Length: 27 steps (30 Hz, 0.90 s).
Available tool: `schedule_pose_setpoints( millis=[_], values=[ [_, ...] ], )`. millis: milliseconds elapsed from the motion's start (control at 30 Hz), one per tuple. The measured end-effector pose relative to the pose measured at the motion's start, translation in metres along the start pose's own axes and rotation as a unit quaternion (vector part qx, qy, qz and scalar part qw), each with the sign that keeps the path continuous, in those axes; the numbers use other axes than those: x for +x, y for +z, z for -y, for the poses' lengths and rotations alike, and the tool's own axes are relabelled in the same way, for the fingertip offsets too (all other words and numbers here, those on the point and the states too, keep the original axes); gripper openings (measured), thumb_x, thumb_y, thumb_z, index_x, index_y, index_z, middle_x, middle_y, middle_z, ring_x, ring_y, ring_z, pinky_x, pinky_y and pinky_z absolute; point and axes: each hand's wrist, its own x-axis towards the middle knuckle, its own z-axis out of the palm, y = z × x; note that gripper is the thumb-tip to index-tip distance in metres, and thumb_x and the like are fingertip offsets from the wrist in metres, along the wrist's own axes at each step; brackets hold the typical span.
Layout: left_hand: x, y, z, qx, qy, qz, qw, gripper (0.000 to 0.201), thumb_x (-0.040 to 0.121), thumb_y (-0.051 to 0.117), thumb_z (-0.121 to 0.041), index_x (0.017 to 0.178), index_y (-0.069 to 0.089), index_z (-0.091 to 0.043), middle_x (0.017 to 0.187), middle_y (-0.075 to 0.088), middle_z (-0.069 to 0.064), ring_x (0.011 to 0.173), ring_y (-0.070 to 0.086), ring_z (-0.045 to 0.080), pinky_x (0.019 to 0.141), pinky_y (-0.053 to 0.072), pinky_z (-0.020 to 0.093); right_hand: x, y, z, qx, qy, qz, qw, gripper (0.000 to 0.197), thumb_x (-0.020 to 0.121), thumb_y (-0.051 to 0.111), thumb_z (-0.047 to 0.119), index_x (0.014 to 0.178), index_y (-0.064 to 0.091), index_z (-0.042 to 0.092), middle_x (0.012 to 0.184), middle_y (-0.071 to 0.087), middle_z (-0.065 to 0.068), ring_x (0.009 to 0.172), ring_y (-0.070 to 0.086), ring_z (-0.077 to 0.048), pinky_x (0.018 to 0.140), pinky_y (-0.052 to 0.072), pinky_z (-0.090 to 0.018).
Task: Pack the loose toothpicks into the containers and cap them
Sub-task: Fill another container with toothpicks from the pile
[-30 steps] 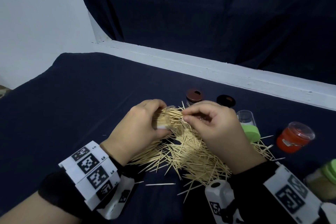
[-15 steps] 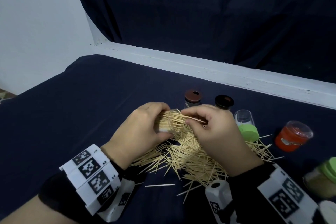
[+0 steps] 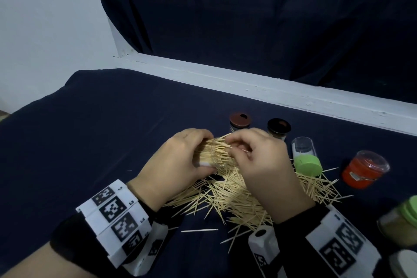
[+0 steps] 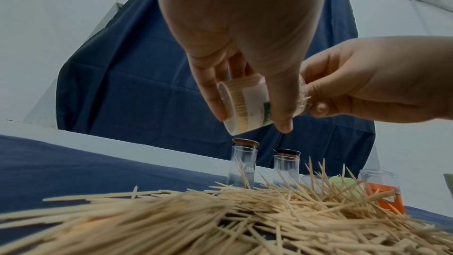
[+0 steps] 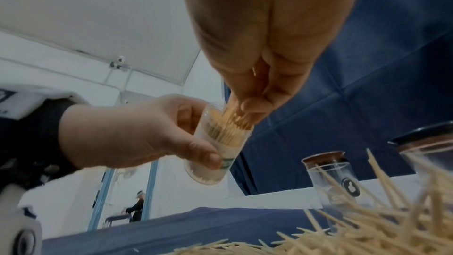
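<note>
Centre of the head view, the left hand [image 3: 178, 160] grips a tilted jar [image 5: 218, 143] above the toothpick pile [image 3: 243, 198]; the right hand's [image 3: 261, 160] bunched fingertips [image 5: 247, 108] pinch toothpicks [image 5: 232, 121] at its mouth.

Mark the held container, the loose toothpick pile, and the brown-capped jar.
held container [image 5: 215, 154]: right wrist view, clear side wall below the toothpick tips.
loose toothpick pile [image 3: 237, 201]: head view, middle of the heap.
brown-capped jar [image 3: 240, 119]: head view, top of its cap.

Your held container [image 3: 208, 157] sits above the toothpick pile [image 3: 243, 196] (capped jars [image 3: 240, 121] behind, others right).
</note>
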Motion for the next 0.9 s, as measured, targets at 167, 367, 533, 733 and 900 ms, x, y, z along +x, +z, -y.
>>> schedule_pose_setpoints(
  millis=[167,367,533,733,900],
  values=[
    [0.0011,-0.0017,0.0065,-0.008,-0.018,-0.015,1.0,0.052,0.064,0.085,-0.031,0.11,0.061,-0.025,0.103,0.058,-0.016,0.094,0.055,0.001,0.082,0.048,0.021,-0.0015,-0.0059,-0.0014,0.097,0.038,-0.007,0.995,0.018,0.082,0.068,0.004,0.091,0.071,0.019,0.091,0.061,0.012,0.084,0.061,-0.002,0.071,0.049,-0.013],
    [0.0008,-0.0023,0.0087,-0.015,-0.021,-0.022,0.999,0.052,0.064,0.085,-0.032,0.109,0.06,-0.028,0.103,0.059,-0.015,0.096,0.054,-0.001,0.08,0.044,0.012,-0.0056,-0.0067,-0.003,0.128,0.026,-0.083,0.988,0.018,0.075,0.075,-0.001,0.085,0.071,0.013,0.089,0.062,0.006,0.076,0.064,-0.004,0.067,0.051,-0.01],
    [-0.0008,0.0006,0.0024,-0.015,0.023,-0.005,1.0,0.053,0.065,0.085,-0.031,0.111,0.061,-0.023,0.102,0.057,-0.018,0.093,0.053,-0.003,0.079,0.044,0.012,-0.0027,-0.0023,0.0002,0.088,-0.015,-0.07,0.994,0.013,0.075,0.076,0.001,0.077,0.075,0.013,0.078,0.066,0.01,0.072,0.062,0.003,0.063,0.043,-0.004],
    [-0.0003,0.0009,0.0035,-0.021,0.023,-0.013,0.999,0.052,0.066,0.084,-0.034,0.111,0.06,-0.025,0.101,0.056,-0.021,0.096,0.052,-0.005,0.08,0.043,0.01,-0.0012,-0.0079,0.0018,0.107,-0.029,-0.099,0.989,0.012,0.083,0.069,0.004,0.089,0.073,0.014,0.091,0.064,0.004,0.081,0.059,0.001,0.07,0.043,-0.007],
    [0.0002,0.0016,0.0037,-0.026,0.026,-0.02,0.999,0.053,0.065,0.084,-0.033,0.111,0.06,-0.024,0.101,0.057,-0.018,0.096,0.052,-0.003,0.081,0.044,0.014,-0.0025,-0.004,0.0008,0.132,0.009,-0.051,0.99,0.015,0.077,0.074,0.003,0.089,0.075,0.012,0.089,0.065,0.003,0.076,0.062,-0.003,0.065,0.045,-0.007]
  ],
)
